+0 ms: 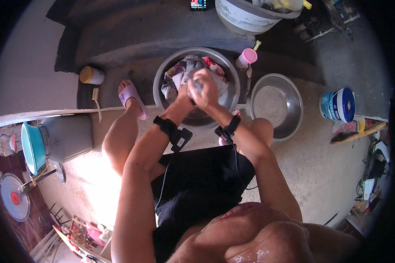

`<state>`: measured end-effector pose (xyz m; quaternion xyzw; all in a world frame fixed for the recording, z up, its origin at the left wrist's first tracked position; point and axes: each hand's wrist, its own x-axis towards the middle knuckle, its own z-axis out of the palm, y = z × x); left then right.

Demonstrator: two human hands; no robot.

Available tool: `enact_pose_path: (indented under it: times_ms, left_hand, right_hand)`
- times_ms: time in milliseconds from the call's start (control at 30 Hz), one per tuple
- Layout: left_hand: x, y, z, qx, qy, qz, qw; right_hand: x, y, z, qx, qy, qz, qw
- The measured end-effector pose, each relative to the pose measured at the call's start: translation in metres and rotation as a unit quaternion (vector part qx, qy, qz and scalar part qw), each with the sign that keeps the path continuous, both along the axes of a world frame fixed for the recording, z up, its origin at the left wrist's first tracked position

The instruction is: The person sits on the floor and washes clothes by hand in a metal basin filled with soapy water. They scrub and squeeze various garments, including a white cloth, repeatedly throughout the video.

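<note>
A wide metal basin (pixel 234 98) stands on the floor in front of me, with wet, mixed-colour clothes (pixel 176 74) and some water in it. Above its middle, my left hand (pixel 184 92) and my right hand (pixel 206 88) are pressed together around a bunched, light grey cloth (pixel 197 86). Motion blurs the right hand, and the fingers hide most of that cloth. A pale lilac piece of fabric (pixel 181 78) lies just beyond my left hand. At the basin's far right, a red garment (pixel 214 67) rests against the wall.
Right of the basin stands a second metal basin (pixel 270 105). A pink-lidded container (pixel 248 56) and a blue-lidded bucket (pixel 337 104) are also right. Leftward are a yellow-lidded jar (pixel 91 75) and a scrub brush (pixel 96 102). A large tub (pixel 250 18) sits on the step (pixel 135 36) behind.
</note>
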<state>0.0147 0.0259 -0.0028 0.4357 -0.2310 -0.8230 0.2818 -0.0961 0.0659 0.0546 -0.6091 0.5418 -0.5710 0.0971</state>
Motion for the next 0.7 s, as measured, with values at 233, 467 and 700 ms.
enact_pose_path:
  times_ms: [233, 467, 700]
  left_hand:
    - [-0.05, 0.015, 0.048, 0.094, -0.117, 0.054, 0.987]
    - [0.04, 0.003, -0.036, -0.265, -0.132, -0.103, 0.95]
    - [-0.031, 0.008, 0.043, 0.078, -0.116, 0.056, 0.989]
  right_hand:
    - [-0.052, -0.005, -0.031, 0.154, -0.019, -0.143, 0.977]
    - [0.014, 0.001, -0.008, 0.038, -0.064, 0.013, 0.997]
    - [-0.021, 0.0, -0.028, 0.115, -0.061, -0.064, 0.989]
